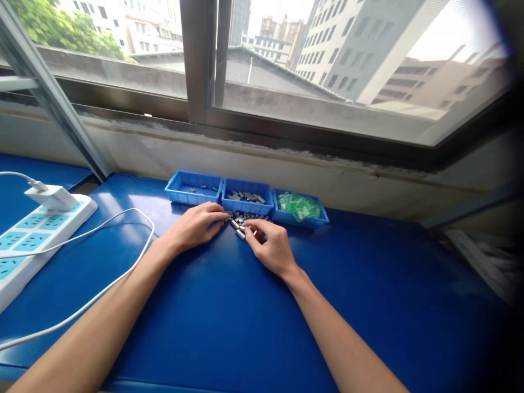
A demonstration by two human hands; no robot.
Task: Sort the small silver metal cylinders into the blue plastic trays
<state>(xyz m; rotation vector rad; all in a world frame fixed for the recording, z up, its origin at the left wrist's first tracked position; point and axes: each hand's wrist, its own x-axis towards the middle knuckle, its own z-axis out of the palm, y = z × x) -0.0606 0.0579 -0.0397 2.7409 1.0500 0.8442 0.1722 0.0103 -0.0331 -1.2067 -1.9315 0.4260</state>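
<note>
In the head view, the step in hand appears to be handling small metal pieces (236, 224) one at a time; they lie in a loose heap on the desk (213, 316), at the centre of the frame. The right hand (272, 245) has its grip closed at the fingertips, seemingly pinching one short, bright piece beside the heap. The left hand (199, 225) curls at the heap's left edge, thumb and forefinger close together; whether its grip holds anything I cannot tell. The next move probably calls for a light fingertip pinch, since smooth, rounded pieces crowded together could roll.

The pieces look like polished metal, mostly short and rod-shaped, some dark. Just above them stand three ribbed blue trays, apparently plastic: the left tray (194, 198) bears a few small screws (203, 187), the middle tray (247, 206) more greyish metal parts, the right tray (297, 219) crinkled, glossy green packaging (301, 206). The desk is smooth, shiny blue. At left lies a matt white power strip (88, 210) with pale-blue socket faces and a thin, looping cable (137, 209).
</note>
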